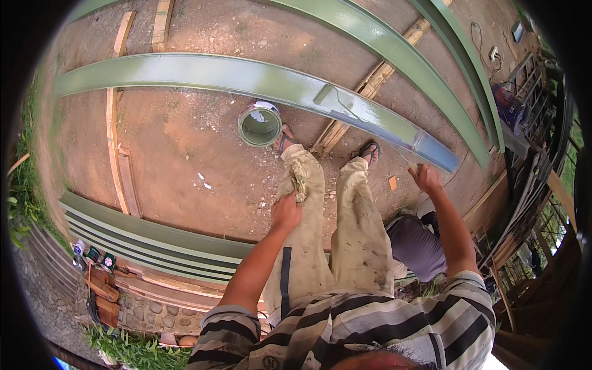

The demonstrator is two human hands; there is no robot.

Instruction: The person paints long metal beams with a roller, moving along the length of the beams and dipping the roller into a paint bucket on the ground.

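Note:
My right hand (pixel 427 177) is closed round the handle of a paint roller. Its thin wire frame reaches up and left to the green roller head (pixel 324 94), which rests on a long steel beam (pixel 203 69). Wet-looking green paint covers most of that beam, while its right end is blue-grey. In front of my left thigh, my left hand (pixel 286 213) is closed on a crumpled, paint-stained rag (pixel 298 180). A round bucket (pixel 259 125) with green paint inside stands on the ground beside my left foot, just short of the beam.
More green beams (pixel 401 55) lie beyond, propped on wooden timbers (pixel 354 102). Stacked green beams (pixel 154 231) lie behind me at the left. A crouching person (pixel 418 246) is close by my right side. Metal frames (pixel 524 80) stand at the far right.

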